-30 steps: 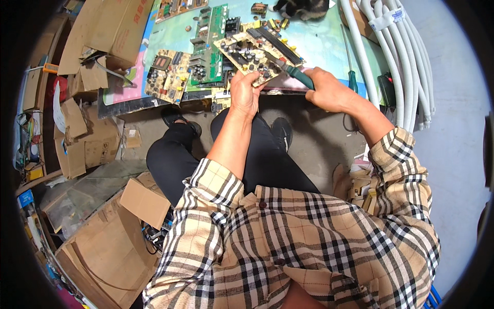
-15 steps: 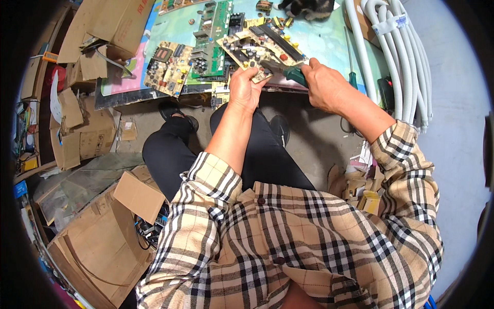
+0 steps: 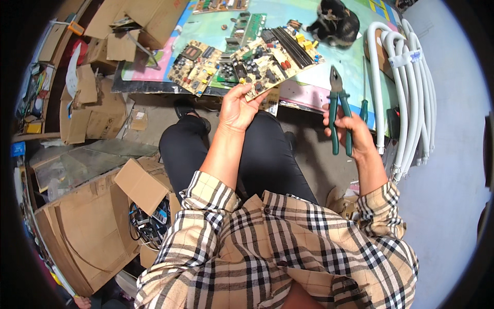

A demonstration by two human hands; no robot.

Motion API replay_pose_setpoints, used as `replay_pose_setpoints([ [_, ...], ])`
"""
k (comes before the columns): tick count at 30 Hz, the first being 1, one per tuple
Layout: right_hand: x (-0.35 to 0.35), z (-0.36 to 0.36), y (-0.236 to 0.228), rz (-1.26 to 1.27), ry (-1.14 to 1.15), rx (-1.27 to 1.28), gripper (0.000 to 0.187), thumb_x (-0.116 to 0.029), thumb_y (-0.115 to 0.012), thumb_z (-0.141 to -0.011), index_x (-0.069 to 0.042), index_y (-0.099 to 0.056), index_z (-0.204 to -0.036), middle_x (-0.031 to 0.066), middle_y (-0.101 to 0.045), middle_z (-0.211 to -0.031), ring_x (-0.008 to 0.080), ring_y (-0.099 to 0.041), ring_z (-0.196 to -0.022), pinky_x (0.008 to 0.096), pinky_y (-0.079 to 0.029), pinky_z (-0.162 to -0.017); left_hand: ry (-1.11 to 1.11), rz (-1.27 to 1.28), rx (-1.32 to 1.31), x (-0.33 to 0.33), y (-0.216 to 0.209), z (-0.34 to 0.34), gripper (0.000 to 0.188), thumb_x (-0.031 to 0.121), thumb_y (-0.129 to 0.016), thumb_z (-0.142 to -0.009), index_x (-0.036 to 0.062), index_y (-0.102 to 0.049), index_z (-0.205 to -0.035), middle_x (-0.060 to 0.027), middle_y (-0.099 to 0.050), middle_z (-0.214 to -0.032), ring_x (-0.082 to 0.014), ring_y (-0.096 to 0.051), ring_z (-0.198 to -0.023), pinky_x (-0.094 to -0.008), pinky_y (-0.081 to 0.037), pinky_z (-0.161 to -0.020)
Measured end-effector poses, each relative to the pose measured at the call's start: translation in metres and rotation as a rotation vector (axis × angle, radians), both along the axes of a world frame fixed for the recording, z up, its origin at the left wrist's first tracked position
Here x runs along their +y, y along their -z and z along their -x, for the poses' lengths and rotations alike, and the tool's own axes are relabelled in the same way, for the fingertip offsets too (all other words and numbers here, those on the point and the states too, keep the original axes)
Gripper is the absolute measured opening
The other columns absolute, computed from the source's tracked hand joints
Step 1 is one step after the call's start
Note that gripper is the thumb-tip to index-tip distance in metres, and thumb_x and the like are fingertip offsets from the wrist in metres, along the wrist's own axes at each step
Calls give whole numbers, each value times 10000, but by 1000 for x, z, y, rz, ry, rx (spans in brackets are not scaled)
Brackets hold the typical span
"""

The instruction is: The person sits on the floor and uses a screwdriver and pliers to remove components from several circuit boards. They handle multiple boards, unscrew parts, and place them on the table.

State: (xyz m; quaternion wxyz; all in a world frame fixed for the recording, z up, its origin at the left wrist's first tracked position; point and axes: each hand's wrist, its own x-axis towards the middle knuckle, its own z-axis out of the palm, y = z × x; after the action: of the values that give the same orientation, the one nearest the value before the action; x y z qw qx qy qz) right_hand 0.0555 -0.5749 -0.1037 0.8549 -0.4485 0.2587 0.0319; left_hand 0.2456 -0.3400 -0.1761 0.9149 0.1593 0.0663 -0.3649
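My left hand [image 3: 241, 109] grips the near corner of a tan circuit board [image 3: 278, 66], which bears black heat sinks, capacitors and yellow parts. The board is tilted above the table. Off to its right, my right hand [image 3: 352, 129] is wrapped round the green handles of a pair of pliers [image 3: 337, 105]; their jaws point away from me, apart from the board. Left of the held board lies another tan circuit board [image 3: 194, 68] at the table's near edge. A green circuit board [image 3: 253, 27] is partly hidden behind the held one.
A black cat [image 3: 337, 26] sits at the table's far side. Bundled white corrugated hose [image 3: 406, 98] stands along the right, with a green-handled screwdriver [image 3: 364, 109] beside it. Cardboard boxes [image 3: 85, 232] crowd the left, one holding cables [image 3: 149, 221]. Another board [image 3: 221, 5] lies farther back.
The pliers have come away from the board, moving right and turning so their jaws point away from me. The held board now shows more of its face. The view has shifted left.
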Motion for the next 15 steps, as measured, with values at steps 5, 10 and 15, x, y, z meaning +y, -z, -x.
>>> replay_pose_setpoints([
  [5, 29, 16, 27, -381, 6, -21, 581, -94, -531, -787, 44, -427, -1342, 142, -625, -1052, 238, -626, -977, 377, -523, -830, -50, 2, 0, 15, -17, 5, 205, -17, -511, -837, -94, -607, -1001, -207, -646, -1103, -337, -629, -1059, -508, -491, -990],
  [10, 40, 26, 39, -332, -83, 8, 680, -181, -570, -780, 11, -384, -1406, 91, -649, -983, 162, -607, -823, 278, -495, -712, -86, 85, -54, 27, -20, 4, 105, -25, -508, -824, -19, -607, -859, -173, -668, -1004, -325, -657, -980, -537, -506, -949],
  [15, 46, 24, 37, -324, -184, -62, 636, -162, -556, -835, 37, -354, -1405, 158, -655, -956, 80, -508, -509, 196, -437, -448, -95, 51, -209, 35, -30, 3, 204, -26, -508, -830, -32, -607, -1008, -169, -663, -1053, -312, -657, -998, -512, -518, -925],
])
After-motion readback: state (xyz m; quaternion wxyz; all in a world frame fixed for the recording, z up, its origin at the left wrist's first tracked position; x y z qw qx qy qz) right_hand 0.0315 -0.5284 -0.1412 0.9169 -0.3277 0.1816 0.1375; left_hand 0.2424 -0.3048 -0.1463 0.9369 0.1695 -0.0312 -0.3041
